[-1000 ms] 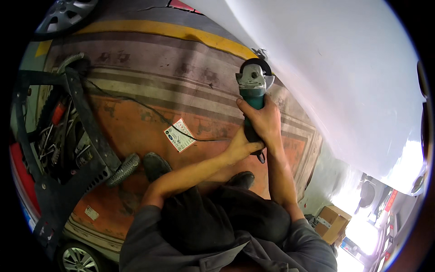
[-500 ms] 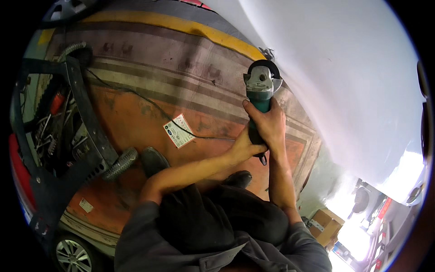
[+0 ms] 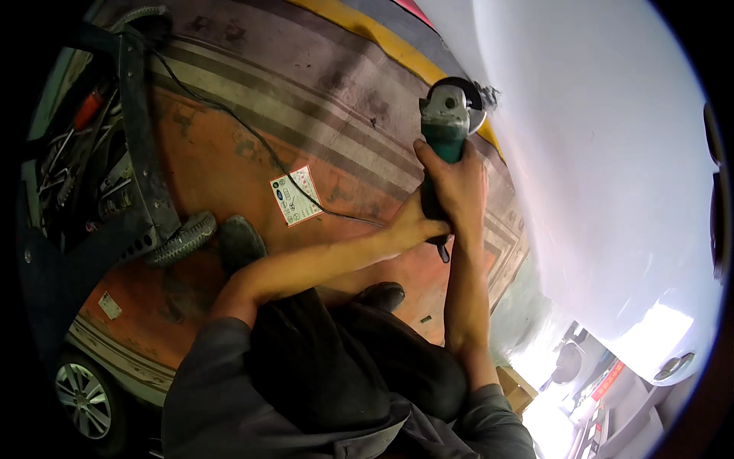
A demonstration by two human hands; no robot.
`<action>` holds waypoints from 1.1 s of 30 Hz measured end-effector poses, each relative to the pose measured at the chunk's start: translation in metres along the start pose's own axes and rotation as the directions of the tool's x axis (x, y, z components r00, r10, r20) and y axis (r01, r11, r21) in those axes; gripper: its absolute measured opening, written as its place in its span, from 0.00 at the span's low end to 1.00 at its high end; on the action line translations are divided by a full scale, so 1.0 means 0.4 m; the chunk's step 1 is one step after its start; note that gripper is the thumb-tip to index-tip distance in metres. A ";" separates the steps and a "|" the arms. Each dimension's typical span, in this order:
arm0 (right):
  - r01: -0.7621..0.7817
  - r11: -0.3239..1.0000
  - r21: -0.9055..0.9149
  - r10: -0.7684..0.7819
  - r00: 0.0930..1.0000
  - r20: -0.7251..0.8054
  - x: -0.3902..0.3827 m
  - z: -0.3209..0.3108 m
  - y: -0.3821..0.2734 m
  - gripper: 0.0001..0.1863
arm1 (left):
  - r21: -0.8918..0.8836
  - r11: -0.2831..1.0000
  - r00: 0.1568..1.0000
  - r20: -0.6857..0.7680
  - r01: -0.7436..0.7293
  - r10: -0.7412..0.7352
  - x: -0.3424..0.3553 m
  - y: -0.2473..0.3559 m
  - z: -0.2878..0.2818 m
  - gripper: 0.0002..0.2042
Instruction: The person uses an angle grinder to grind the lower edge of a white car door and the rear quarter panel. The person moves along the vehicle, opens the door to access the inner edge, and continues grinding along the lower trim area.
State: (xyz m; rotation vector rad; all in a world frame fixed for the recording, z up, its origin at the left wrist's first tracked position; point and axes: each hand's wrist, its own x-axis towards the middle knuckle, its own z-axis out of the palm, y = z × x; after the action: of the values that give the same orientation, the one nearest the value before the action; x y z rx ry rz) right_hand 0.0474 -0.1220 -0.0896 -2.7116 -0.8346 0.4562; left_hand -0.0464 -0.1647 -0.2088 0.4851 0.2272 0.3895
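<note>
Gripping the green angle grinder (image 3: 445, 122) two-handed, clasping rearward with the left hand (image 3: 411, 226), farther forward with the right hand (image 3: 462, 183), poising its disc (image 3: 472, 89) near the white panel (image 3: 596, 153).

Angle grinder (image 3: 444, 138) in left fingers (image 3: 436, 228) and right fingers (image 3: 430, 157), disc (image 3: 467, 86) near white car panel (image 3: 596, 153).

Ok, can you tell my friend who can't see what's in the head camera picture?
A person's hands grip a green-and-black angle grinder close to a large white car panel. A dark cord lies across a worn orange-and-brown rug; at the left, a dark frame surrounds jumbled tools.
</note>
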 end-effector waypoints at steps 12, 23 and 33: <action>-0.028 0.998 0.049 0.029 1.000 -0.010 -0.017 -0.003 0.045 0.36 | -0.064 0.991 0.993 -0.016 0.115 -0.116 -0.020 -0.011 0.033 0.47; -0.059 0.998 0.006 0.059 0.998 0.023 -0.023 -0.018 0.021 0.38 | -0.026 0.989 0.990 0.015 0.142 -0.142 -0.024 0.009 0.029 0.50; -0.045 0.998 0.040 0.044 0.999 0.016 -0.020 -0.025 -0.013 0.37 | -0.023 0.981 0.981 0.039 0.192 -0.191 -0.011 0.022 0.006 0.48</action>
State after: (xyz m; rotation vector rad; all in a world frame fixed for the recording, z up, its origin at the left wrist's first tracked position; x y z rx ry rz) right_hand 0.0423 -0.1240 -0.0768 -2.6978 -0.7624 0.4981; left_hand -0.0525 -0.1603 -0.2020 0.4394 0.2311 0.1956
